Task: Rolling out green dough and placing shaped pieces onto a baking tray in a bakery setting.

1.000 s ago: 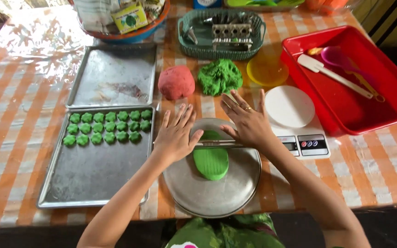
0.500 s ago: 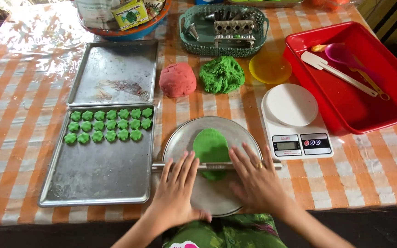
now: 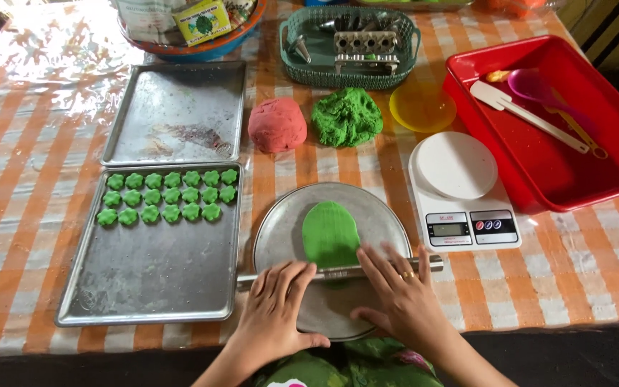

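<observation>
A table covered in an orange and white checked cloth (image 3: 23, 215) fills the view from above. On its right side sits a red plastic tray (image 3: 610, 172) holding a white spatula (image 3: 528, 115) and a pink spoon (image 3: 539, 86). On the left lie two metal baking trays: the far tray (image 3: 177, 93) has nothing on it but smears, and the near tray (image 3: 145, 279) carries three rows of small green flower-shaped cookies (image 3: 170, 197) along its far end. Right of centre stands a white kitchen scale (image 3: 460, 190), with a yellow lid (image 3: 422, 107) beyond it. At the far edge is a green basket (image 3: 349, 50) of metal tools. In front of the basket rest a ball of red dough (image 3: 276, 125) and a rough mound of green dough (image 3: 347, 116).

At the near edge, a round metal plate (image 3: 381, 215) holds a flattened oval of green dough sheet (image 3: 331, 233). A thin metal rolling pin (image 3: 338, 272) lies across the plate's near half, over the sheet's near end. Both forearms reach in from the bottom. The left hand (image 3: 274, 308) lies palm down, fingers straight and slightly spread, pressing flat on the pin's left part. The right hand (image 3: 395, 297), wearing a ring, lies the same way on the right part. Neither hand curls around the pin; both rest open on top of it.
</observation>
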